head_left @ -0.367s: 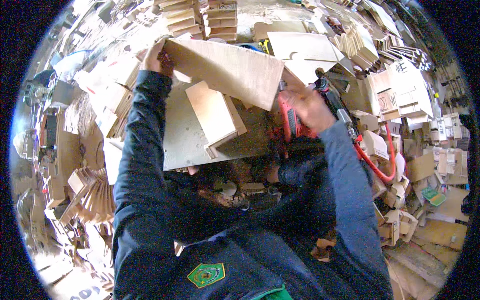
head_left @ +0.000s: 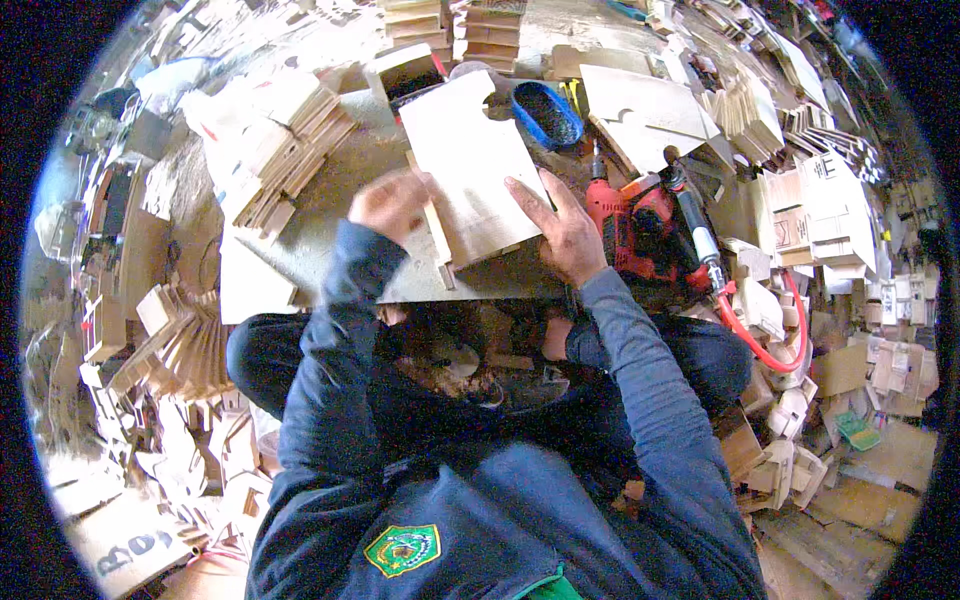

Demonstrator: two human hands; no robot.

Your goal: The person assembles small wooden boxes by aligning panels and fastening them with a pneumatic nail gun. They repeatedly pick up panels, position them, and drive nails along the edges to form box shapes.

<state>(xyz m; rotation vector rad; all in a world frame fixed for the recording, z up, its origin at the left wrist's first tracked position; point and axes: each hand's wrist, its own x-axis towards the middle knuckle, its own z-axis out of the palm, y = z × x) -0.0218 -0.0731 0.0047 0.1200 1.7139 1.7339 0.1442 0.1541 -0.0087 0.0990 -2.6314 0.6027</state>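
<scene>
A pale flat wooden board (head_left: 472,165) with a rounded notch at its far end lies tilted on a grey work surface (head_left: 345,215) in front of me. Along its left side runs a narrow wooden strip (head_left: 437,235), part of a piece partly hidden beneath. My right hand (head_left: 568,228) rests at the board's near right edge, thumb on its face and fingers stretched out. Beside the strip, at the left, is my left hand (head_left: 390,207), curled and smeared by motion; whether it holds anything is hidden. A red power drill (head_left: 630,225) lies just right of my right hand.
A silver tool (head_left: 697,228) with a red hose (head_left: 790,345) lies beyond the drill. A blue oval tray (head_left: 547,115) sits past the board. Stacked wooden pieces (head_left: 290,150) stand at the left, more panels (head_left: 645,110) at the far right, and my folded legs are close below.
The board held up in my left hand now lies lower and flat. My left hand has come down and nearer; my right hand has moved left, off the drill, to the board's edge.
</scene>
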